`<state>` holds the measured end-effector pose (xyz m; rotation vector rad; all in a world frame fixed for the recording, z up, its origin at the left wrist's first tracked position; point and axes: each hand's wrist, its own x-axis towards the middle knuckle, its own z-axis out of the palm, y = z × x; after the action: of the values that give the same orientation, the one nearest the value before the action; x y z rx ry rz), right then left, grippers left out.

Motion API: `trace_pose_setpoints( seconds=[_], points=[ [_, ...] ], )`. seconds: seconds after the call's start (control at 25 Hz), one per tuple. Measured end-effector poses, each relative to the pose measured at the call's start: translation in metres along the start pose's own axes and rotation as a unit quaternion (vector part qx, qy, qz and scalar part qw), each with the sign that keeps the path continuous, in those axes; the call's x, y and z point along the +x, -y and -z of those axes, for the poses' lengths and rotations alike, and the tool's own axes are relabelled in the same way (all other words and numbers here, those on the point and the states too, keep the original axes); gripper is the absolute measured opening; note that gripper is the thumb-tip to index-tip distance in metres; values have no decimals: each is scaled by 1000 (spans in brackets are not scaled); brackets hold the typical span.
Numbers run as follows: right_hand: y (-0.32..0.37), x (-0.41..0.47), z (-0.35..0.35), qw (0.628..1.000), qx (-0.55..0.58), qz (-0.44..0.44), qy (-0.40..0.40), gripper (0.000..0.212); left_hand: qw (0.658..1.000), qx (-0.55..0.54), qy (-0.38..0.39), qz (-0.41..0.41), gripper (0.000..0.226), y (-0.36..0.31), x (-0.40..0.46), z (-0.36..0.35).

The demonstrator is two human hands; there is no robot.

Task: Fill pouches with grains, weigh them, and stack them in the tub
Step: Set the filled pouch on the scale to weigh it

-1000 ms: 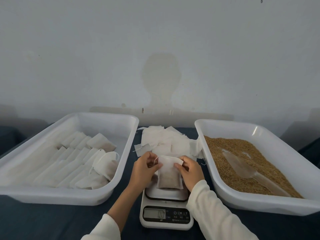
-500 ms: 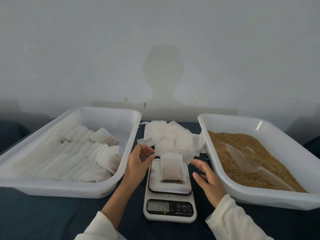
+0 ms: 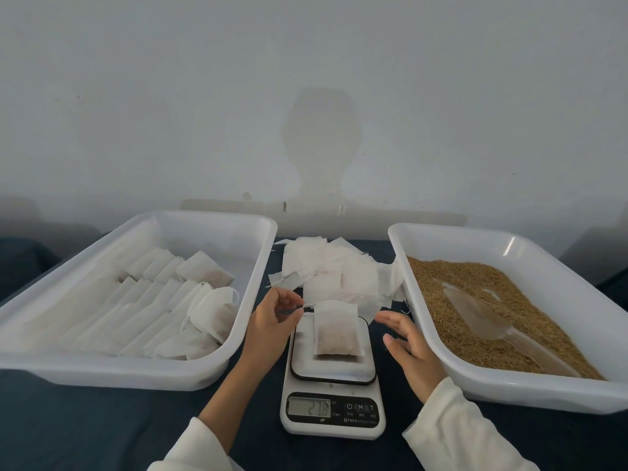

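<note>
On the scale [image 3: 333, 379] at the middle of the dark bench [image 3: 85, 430], a filled pouch [image 3: 336, 329] now lies flat by itself on the weighing plate, its display lit with a reading too blurred to trust. A second ago both hands were pinching the pouch's top edge; half a second ago they had let go, and in the head view they have drawn further aside. The left hand [image 3: 275, 317] hovers just left of the pouch, fingers [image 3: 295, 309] loosely curled at or near its drawstring; whether they pinch the string cannot be told. The right hand [image 3: 406, 341] hangs released, fingers straight, between the scale and the grain tub [image 3: 530, 392], where a clear scoop [image 3: 489, 321] lies on the grains [image 3: 475, 277]. Empty pouches [image 3: 333, 266] are heaped behind the scale. The stacking tub [image 3: 142, 372] on the left holds rows of filled ones. The weighing step appears under way, with stacking next.
</note>
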<state>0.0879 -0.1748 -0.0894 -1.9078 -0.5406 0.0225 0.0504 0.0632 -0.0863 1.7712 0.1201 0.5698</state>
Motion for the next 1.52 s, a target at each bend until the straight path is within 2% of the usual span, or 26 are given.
trace_pose_setpoints(
  seconds=[0.2,0.36,0.44,0.56,0.68,0.8,0.84,1.0,1.08,1.2,1.32,1.4,1.52],
  points=[
    [-3,13,-3,1000,-1,-4,-6,31,999,36,28,17,20,0,7,-8],
    [-2,37,-15,1000,-5,-29,8,30,976,136,140,94,57,-4,23,-27],
    [1,49,-22,998,5,-53,20,29,956,212,176,101,70,-7,29,-35],
    [6,56,-30,998,22,-65,3,29,936,278,195,92,67,-14,33,-44],
    [17,54,-30,999,30,-32,-15,30,939,275,197,61,56,-24,31,-42],
    [35,48,-28,999,49,2,-22,22,935,305,180,-16,21,-43,27,-35],
    [43,48,-27,998,55,14,-26,20,933,315,170,-39,16,-50,27,-32],
    [87,58,-33,994,81,62,-43,16,933,331,104,-95,33,-84,34,-11],
    [111,74,-44,993,82,67,-53,18,938,329,61,-89,40,-98,43,7],
    [144,109,-70,996,31,72,-40,16,939,338,0,-58,33,-109,68,44],
    [163,145,-108,998,-6,59,-2,8,938,346,-20,-24,35,-103,96,82],
    [165,163,-136,998,-42,40,24,19,935,352,-33,14,36,-86,113,101],
    [158,183,-173,982,-161,52,85,32,928,364,-41,63,24,-52,129,123]
  ],
)
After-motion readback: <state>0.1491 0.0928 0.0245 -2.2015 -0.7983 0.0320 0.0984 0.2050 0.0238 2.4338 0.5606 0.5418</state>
